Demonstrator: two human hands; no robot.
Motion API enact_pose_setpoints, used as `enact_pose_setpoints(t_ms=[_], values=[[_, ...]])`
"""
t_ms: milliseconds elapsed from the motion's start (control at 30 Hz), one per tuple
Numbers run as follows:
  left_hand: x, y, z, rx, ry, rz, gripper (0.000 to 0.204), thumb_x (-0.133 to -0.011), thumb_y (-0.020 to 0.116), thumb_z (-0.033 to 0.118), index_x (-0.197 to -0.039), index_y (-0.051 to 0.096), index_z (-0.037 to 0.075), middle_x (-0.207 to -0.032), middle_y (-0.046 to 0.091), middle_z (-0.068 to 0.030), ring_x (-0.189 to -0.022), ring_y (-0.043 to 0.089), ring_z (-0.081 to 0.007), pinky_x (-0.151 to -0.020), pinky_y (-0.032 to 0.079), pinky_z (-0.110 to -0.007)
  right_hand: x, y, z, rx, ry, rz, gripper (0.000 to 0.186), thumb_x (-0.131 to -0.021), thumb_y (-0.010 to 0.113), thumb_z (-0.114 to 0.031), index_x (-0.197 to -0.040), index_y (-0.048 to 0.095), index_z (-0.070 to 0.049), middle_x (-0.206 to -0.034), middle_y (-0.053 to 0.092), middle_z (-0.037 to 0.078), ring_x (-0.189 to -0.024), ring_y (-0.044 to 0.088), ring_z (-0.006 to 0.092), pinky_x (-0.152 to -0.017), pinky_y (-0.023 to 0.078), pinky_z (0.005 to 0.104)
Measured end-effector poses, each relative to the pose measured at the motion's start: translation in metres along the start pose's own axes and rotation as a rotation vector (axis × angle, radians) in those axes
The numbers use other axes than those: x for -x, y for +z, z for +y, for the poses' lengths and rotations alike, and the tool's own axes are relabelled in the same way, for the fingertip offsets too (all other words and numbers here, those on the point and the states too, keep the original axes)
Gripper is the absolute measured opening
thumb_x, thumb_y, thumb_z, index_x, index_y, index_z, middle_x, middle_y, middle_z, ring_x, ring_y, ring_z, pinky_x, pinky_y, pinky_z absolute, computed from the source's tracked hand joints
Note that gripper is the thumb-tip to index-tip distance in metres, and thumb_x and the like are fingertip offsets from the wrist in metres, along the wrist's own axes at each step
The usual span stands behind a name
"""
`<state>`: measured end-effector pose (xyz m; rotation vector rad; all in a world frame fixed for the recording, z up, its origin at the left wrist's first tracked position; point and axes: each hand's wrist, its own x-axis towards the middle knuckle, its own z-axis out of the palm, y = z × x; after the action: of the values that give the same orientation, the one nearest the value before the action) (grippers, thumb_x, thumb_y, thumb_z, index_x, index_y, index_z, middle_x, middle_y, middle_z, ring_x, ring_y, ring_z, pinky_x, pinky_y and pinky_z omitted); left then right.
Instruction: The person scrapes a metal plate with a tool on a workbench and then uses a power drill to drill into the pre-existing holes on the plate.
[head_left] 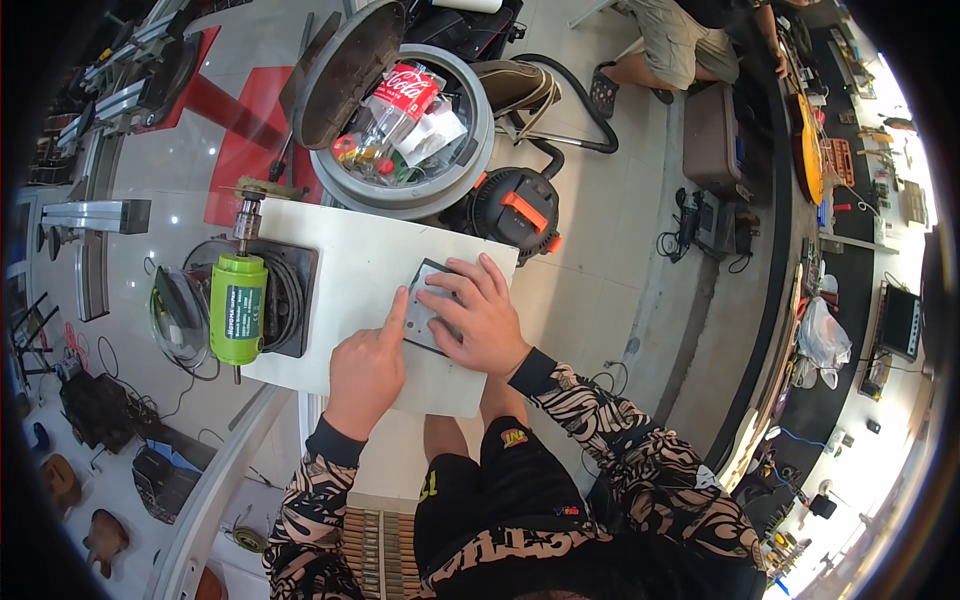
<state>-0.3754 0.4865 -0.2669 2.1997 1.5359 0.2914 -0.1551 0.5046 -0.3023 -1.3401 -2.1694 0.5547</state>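
The right hand (480, 310) lies palm down, its fingers spread apart over a grey plate (417, 326) with small dark holes. The plate is under that hand, on a white surface (365, 265). The left hand (370, 380) stretches its index finger to the plate's left edge; its other fingers curl under, and whether they hold anything cannot be told.

Both wrists reach past the surface: the left hand's over the near edge, the right hand's over the right edge. The far right corner sits just beyond the right hand's fingertips.

Left of the left hand, a strip of white surface gives it sideways room up to a green motor (238, 310). More white runs ahead of it to the far edge, with a full bin (470, 175) and a vacuum cleaner (500, 222) beyond.
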Motion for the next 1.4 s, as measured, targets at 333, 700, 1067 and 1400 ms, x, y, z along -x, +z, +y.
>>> enact_pose_setpoints(t_ms=[333,700,1067,1400], values=[[-0.0003,-0.0031,0.0007,0.028,-0.023,-0.03,0.064,-0.098,0.067,0.007,-0.16,0.052,0.008,-0.07,0.066,-0.011,-0.063,0.066,-0.0292,-0.061,0.053,-0.043,0.0014,0.0032,0.002,-0.012,0.01,-0.004,0.042,-0.083,0.081,-0.019,-0.124,0.077,-0.021,-0.137,0.067,0.002,-0.142,0.054,0.0314,-0.127,0.03,0.0612],[-0.0032,-0.0033,0.0009,0.029,0.015,0.015,0.06,-0.098,0.07,0.006,-0.157,0.057,0.009,-0.066,0.064,-0.0118,-0.06,0.065,-0.0299,-0.059,0.053,-0.043,-0.0004,0.0005,0.0003,0.006,0.009,-0.01,0.043,-0.083,0.08,-0.017,-0.126,0.074,-0.021,-0.138,0.064,0.001,-0.143,0.052,0.0291,-0.128,0.03,0.0585],[-0.0012,-0.0046,0.0027,-0.011,0.069,-0.006,0.078,-0.083,0.066,0.0,-0.159,0.053,0.001,-0.069,0.062,-0.0071,-0.062,0.062,-0.0248,-0.061,0.054,-0.04,0.0011,-0.0028,-0.0008,0.009,0.012,-0.019,0.044,-0.083,0.08,-0.017,-0.127,0.075,-0.022,-0.138,0.065,0.001,-0.142,0.052,0.0293,-0.128,0.029,0.0592],[0.0036,0.0025,-0.0027,0.049,0.039,-0.038,0.075,-0.09,0.065,0.0,-0.163,0.05,0.006,-0.07,0.061,-0.011,-0.067,0.064,-0.0311,-0.064,0.054,-0.045,0.0022,0.0018,0.0016,0.017,0.014,-0.047,0.044,-0.08,0.082,-0.021,-0.123,0.075,-0.019,-0.137,0.066,0.002,-0.14,0.055,0.0321,-0.126,0.029,0.0627]])
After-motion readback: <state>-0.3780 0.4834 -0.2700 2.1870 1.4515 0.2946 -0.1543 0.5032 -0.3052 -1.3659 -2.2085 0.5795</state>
